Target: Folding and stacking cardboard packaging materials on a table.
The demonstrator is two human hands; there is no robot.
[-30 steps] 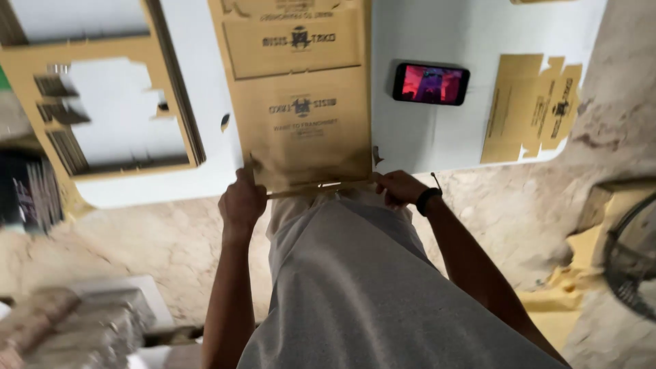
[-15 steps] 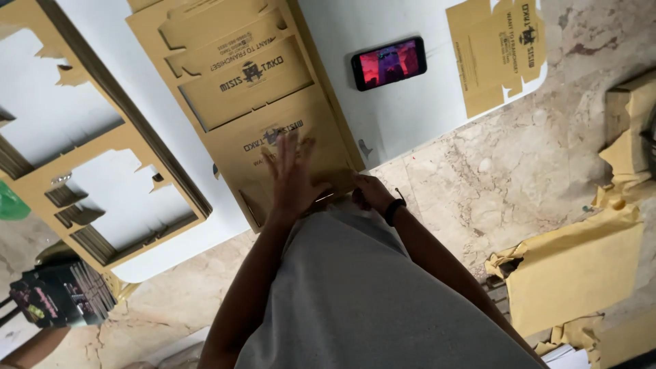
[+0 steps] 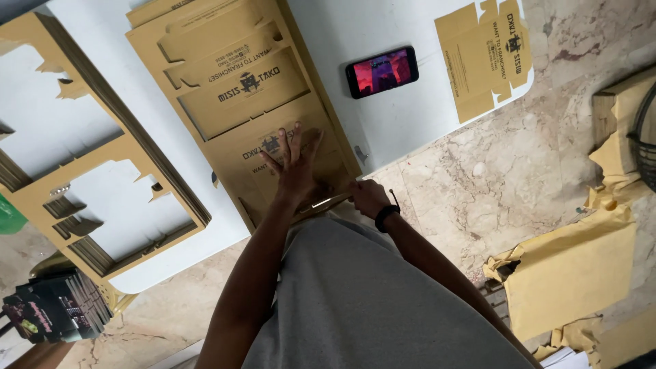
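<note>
A stack of brown die-cut cardboard box blanks [image 3: 232, 82] lies on a white table [image 3: 383, 123]. My left hand [image 3: 294, 167] rests flat on the stack's near end, fingers spread. At the stack's near edge, my right hand [image 3: 369, 197], with a dark band on its wrist, is closed on the edge of the top sheet. My grey shirt fills the lower middle of the view.
A phone [image 3: 382, 71] with a lit screen lies on the table beside a single punched-out box blank [image 3: 485, 55]. Leftover cardboard frames [image 3: 96, 164] are stacked at left. Brown paper scraps [image 3: 574, 273] lie on the marble floor at right, dark printed packs [image 3: 51, 311] at lower left.
My left hand left the sheet's near edge and now lies flat on the stack. My right hand stays at the edge. The view has swung and tilted.
</note>
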